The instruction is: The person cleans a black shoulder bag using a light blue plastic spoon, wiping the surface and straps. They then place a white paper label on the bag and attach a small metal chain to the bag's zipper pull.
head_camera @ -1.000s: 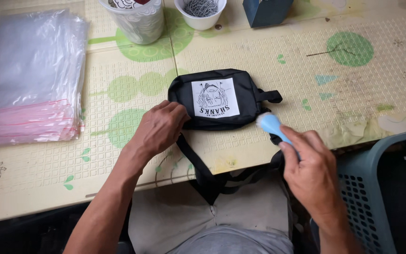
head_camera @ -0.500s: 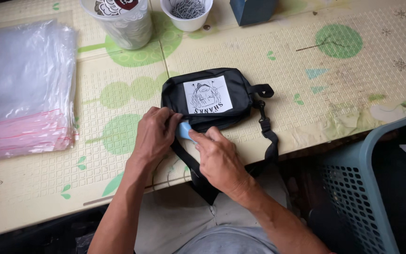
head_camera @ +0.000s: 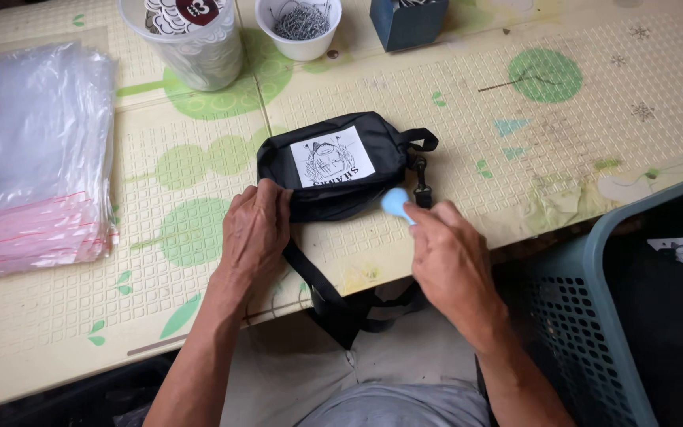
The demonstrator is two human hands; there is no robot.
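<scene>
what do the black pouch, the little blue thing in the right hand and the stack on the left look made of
Black pouch: looks like matte woven fabric, soft and creased, with a white printed patch. Blue tool in the right hand: probably smooth plastic, though partly hidden. Stack of bags: clear, glossy, wrinkled plastic film with pink-red strips along one edge.

Stack of clear plastic bags (head_camera: 29, 150) at left of the frame, clear cup of stickers (head_camera: 187, 39) top centre-left, white cup of metal rings (head_camera: 300, 28) beside it, dark blue box (head_camera: 406, 22) top centre, teal basket (head_camera: 594, 316) lower right, patterned counter (head_camera: 579, 126)
</scene>
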